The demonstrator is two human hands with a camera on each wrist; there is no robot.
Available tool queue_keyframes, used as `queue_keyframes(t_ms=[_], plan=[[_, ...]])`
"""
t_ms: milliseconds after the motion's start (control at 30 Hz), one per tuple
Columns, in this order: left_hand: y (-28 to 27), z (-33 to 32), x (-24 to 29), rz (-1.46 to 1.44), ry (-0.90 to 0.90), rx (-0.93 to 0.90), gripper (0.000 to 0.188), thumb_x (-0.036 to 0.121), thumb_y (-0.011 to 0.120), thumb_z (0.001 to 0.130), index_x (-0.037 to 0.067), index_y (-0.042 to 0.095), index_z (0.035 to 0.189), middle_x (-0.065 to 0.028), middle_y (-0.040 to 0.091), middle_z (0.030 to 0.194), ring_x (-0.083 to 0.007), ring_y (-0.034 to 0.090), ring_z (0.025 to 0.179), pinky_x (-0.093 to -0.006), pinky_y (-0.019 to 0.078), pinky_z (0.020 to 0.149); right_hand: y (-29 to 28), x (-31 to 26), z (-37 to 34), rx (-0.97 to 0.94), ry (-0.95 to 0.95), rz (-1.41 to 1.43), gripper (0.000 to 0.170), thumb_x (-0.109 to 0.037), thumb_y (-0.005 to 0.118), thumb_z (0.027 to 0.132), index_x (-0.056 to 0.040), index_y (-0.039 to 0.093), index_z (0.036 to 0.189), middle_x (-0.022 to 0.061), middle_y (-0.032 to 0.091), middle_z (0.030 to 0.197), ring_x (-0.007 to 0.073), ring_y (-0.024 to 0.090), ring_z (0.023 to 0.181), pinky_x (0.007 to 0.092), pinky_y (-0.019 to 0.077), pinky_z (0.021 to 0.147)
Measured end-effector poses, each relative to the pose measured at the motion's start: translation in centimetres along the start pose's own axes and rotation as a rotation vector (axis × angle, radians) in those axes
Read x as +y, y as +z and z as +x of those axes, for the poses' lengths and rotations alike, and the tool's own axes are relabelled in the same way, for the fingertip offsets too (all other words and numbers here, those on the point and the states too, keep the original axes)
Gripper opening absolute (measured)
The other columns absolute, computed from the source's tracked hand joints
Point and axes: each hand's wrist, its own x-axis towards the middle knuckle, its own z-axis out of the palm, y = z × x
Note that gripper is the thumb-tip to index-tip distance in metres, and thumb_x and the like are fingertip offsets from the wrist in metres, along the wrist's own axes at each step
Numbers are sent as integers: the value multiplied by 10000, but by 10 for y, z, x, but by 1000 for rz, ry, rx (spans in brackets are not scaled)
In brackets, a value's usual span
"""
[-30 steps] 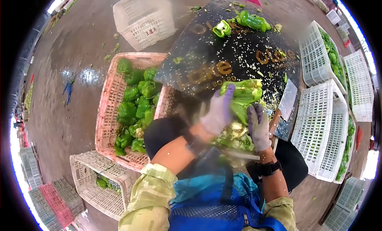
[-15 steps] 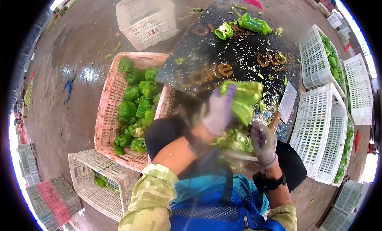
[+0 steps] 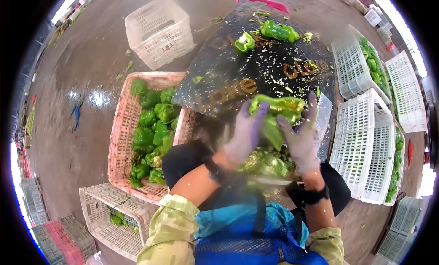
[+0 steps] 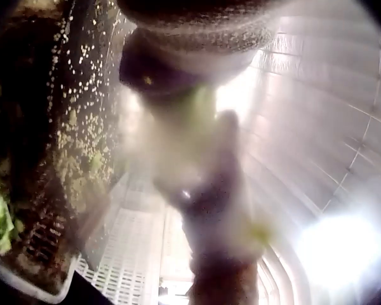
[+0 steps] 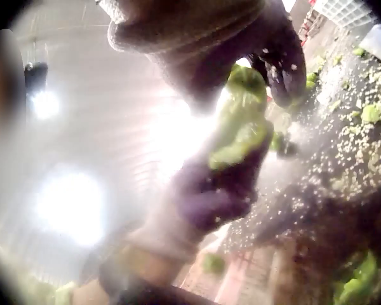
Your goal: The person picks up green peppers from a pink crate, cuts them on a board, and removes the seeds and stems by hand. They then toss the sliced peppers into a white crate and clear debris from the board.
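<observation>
A cut green pepper (image 3: 281,105), its pale inside showing, is held in the gloved left hand (image 3: 244,130) over the near part of the black board (image 3: 224,66). At the pepper's right end the gloved right hand (image 3: 302,144) has its fingers spread; whether they touch it is unclear. The right wrist view shows the pepper (image 5: 241,124) gripped by the left hand (image 5: 209,197), with the right hand (image 5: 203,44) around its far end. The left wrist view is blurred. A knife (image 3: 323,116) lies on the board's right side, its handle partly hidden by the right hand.
A pink crate (image 3: 116,137) of whole green peppers stands left of the board. White crates (image 3: 352,141) line the right side. Pepper scraps (image 3: 265,162) lie below the hands. Another pepper (image 3: 279,31) and a cut piece (image 3: 244,42) lie on the board's far end.
The right hand, which had dropped below the pepper, has risen to its right end and spread its fingers. The left hand still holds the pepper. The head view has shifted slightly.
</observation>
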Motion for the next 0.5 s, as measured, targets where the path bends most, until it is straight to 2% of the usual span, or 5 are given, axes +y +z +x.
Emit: queue_keyframes(t_ms=[33,133,233,367,500], plan=[[1,-4,-1,49,-11,-2,681,479,674,820,-35,465,1215,-110,608,1005,-160,587,833,-277,494,725,10,5,4,-1,49,195,845,-183,662,855,25,88,1441,246,239,1472,309,245,1369,364,228,1109],[6,-15,8,143,-64,4,561,416,614,877,-14,489,1216,-86,600,1041,-142,575,894,-265,479,765,18,15,14,-24,198,51,450,-264,601,894,30,498,1219,203,626,1040,222,610,841,334,481,729],[1,-16,17,173,-93,-66,415,311,541,948,-1,507,1219,-61,583,1090,-124,546,991,-280,459,846,19,37,25,-85,421,303,348,-295,557,921,9,573,1090,120,639,801,143,554,613,309,446,545],[-7,-6,14,-130,-209,-213,442,323,557,937,-1,490,1230,-70,585,1115,-146,575,992,-280,492,852,17,46,20,10,833,730,369,-199,612,850,29,554,1134,155,620,983,212,580,847,347,495,779],[-8,-1,16,-298,-418,-362,474,316,587,917,6,460,1253,-89,586,1118,-169,585,1021,-292,518,864,12,81,-11,-105,66,116,315,-242,438,969,-13,518,1169,67,593,978,115,555,828,261,469,706]])
